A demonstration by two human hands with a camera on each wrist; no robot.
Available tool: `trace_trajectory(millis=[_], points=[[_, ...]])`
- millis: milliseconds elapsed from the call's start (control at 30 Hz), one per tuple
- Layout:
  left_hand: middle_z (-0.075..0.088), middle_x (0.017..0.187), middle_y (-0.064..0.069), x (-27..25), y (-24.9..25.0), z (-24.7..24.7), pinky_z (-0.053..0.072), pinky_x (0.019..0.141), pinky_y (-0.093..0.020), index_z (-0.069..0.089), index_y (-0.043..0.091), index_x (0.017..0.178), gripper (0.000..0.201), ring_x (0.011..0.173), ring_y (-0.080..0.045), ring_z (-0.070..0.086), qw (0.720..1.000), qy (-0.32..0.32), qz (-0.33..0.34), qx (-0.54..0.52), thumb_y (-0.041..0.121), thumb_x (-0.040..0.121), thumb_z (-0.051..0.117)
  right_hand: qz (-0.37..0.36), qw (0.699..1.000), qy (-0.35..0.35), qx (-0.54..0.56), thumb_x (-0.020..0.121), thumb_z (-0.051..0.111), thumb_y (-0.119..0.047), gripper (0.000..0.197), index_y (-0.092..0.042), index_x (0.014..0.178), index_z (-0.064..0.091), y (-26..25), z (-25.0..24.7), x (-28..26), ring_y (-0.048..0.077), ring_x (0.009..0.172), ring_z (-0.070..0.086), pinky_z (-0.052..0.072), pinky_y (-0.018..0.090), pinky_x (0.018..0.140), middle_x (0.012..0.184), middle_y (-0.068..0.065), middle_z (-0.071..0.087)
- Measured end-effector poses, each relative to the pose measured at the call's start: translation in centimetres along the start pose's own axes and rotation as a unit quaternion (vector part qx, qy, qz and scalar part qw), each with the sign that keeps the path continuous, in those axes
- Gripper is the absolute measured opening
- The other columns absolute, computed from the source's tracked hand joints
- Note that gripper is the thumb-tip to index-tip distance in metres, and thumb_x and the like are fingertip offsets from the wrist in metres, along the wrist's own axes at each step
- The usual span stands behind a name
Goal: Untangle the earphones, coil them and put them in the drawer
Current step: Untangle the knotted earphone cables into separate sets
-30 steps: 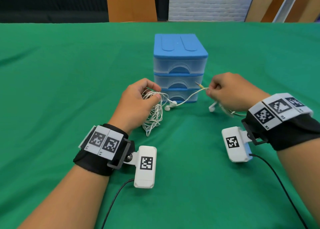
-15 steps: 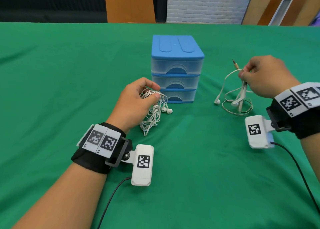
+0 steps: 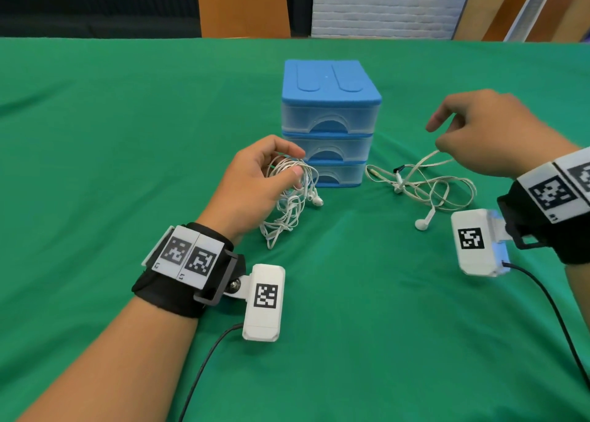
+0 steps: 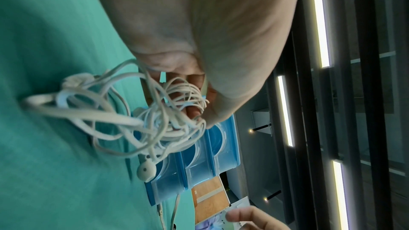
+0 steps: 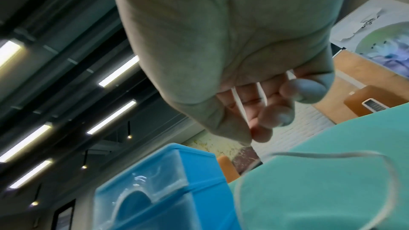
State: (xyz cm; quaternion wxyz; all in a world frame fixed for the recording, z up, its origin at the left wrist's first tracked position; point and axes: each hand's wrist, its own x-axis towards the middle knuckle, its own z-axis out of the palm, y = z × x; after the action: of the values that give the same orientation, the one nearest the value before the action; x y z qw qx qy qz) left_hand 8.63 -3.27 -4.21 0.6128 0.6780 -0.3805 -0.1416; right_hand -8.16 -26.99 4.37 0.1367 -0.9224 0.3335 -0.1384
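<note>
My left hand grips a tangled bundle of white earphones just left of the drawer unit's front, the lower loops drooping onto the cloth. In the left wrist view the bundle hangs from my curled fingers with one earbud dangling. A second, looser earphone set lies on the cloth right of the unit. Its cord rises into my right hand, which pinches it; the cord crosses my curled fingers. The blue drawer unit has three translucent drawers, all closed.
The green cloth table stretches wide on all sides. The loose set's earbud and jack rest on the cloth near the unit's right side. Camera cables trail from both wrists toward me.
My right hand pulled one earphone set away from the bundle to the right, then lowered it, so its loops and jack now lie on the cloth. The left hand stayed put.
</note>
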Motion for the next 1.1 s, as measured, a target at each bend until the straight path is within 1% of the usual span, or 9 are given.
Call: trace_trajectory(millis=[167,300,467,600,667,800,900,1000,1100], points=[[0.07,0.088,-0.01,-0.1,0.3,0.2,0.054,0.075,-0.031,0.067,0.011,0.106,0.016,0.078,-0.021,0.066,0.999,-0.014,0.007,-0.049,0.002,0.093,0.066,-0.079,0.992,-0.026,0.091,0.085,0.061,-0.007,0.022,-0.025,0.091,0.07,-3.3,0.2,-1.4,0.017,0.064,0.059,0.041,0.027,0.058,0.078,0.001,0.068],[0.068,0.094,-0.009,-0.1,0.6,0.2,0.055,0.074,-0.032,0.066,0.012,0.106,0.018,0.077,-0.021,0.067,0.994,-0.026,0.006,-0.108,0.002,0.091,0.066,-0.123,0.974,-0.117,0.153,0.085,0.072,-0.016,0.014,-0.028,0.093,0.071,-5.1,3.3,-1.9,0.008,0.059,0.057,0.044,0.024,0.059,0.083,-0.003,0.069],[0.067,0.095,-0.008,-0.3,0.4,0.1,0.056,0.077,-0.035,0.062,0.008,0.114,0.027,0.078,-0.021,0.067,0.983,-0.055,0.006,-0.176,0.0,0.088,0.059,-0.151,0.956,-0.175,0.18,0.084,0.077,-0.027,0.021,-0.033,0.103,0.069,-5.3,7.0,-2.0,0.001,0.072,0.059,0.043,0.023,0.07,0.104,-0.01,0.07],[0.065,0.095,-0.01,-0.2,0.3,0.1,0.054,0.076,-0.032,0.06,0.007,0.118,0.031,0.076,-0.02,0.065,0.982,-0.066,0.002,-0.177,-0.002,0.088,0.057,-0.143,0.924,-0.214,0.283,0.09,0.071,-0.011,0.009,-0.018,0.094,0.066,-5.0,8.0,-2.2,0.017,0.071,0.065,0.049,0.025,0.06,0.09,0.017,0.072],[0.064,0.091,-0.007,-0.1,0.3,0.1,0.052,0.075,-0.03,0.061,0.008,0.117,0.031,0.073,-0.019,0.061,0.985,-0.055,0.001,-0.163,0.001,0.087,0.059,-0.132,0.911,-0.21,0.329,0.09,0.071,-0.009,0.007,-0.013,0.093,0.066,-4.7,8.4,-2.2,0.016,0.068,0.061,0.046,0.026,0.057,0.089,0.024,0.069],[0.058,0.082,0.001,0.2,0.1,0.0,0.047,0.07,-0.023,0.067,0.012,0.111,0.02,0.071,-0.011,0.054,0.989,-0.018,-0.034,-0.141,0.016,0.093,0.061,-0.09,0.881,-0.187,0.426,0.086,0.074,-0.009,0.01,-0.009,0.095,0.07,-3.5,9.6,-2.0,0.013,0.06,0.053,0.039,0.026,0.056,0.077,0.011,0.063],[0.058,0.078,0.005,0.3,-0.2,0.0,0.047,0.065,-0.02,0.068,0.01,0.112,0.018,0.069,-0.009,0.055,0.989,-0.02,-0.065,-0.13,0.012,0.1,0.054,-0.079,0.858,-0.177,0.475,0.082,0.076,-0.006,0.018,-0.005,0.099,0.071,-3.1,10.3,-1.7,0.011,0.057,0.05,0.036,0.027,0.055,0.077,0.009,0.059],[0.062,0.077,-0.004,0.3,-0.1,0.4,0.051,0.063,-0.025,0.064,0.008,0.118,0.026,0.068,-0.015,0.058,0.98,-0.055,-0.085,-0.171,0.005,0.101,0.045,-0.081,0.845,-0.199,0.49,0.08,0.077,-0.007,0.026,-0.009,0.106,0.071,-3.2,10.6,-1.8,0.012,0.058,0.051,0.037,0.026,0.054,0.079,0.01,0.058],[0.064,0.086,-0.015,0.1,0.0,0.5,0.05,0.065,-0.032,0.058,0.005,0.126,0.039,0.07,-0.021,0.06,0.971,-0.098,-0.088,-0.198,-0.005,0.094,0.037,-0.09,0.858,-0.21,0.46,0.083,0.077,-0.011,0.019,-0.015,0.1,0.072,-3.6,10.7,-2.0,0.012,0.061,0.053,0.04,0.024,0.054,0.075,0.005,0.061]])
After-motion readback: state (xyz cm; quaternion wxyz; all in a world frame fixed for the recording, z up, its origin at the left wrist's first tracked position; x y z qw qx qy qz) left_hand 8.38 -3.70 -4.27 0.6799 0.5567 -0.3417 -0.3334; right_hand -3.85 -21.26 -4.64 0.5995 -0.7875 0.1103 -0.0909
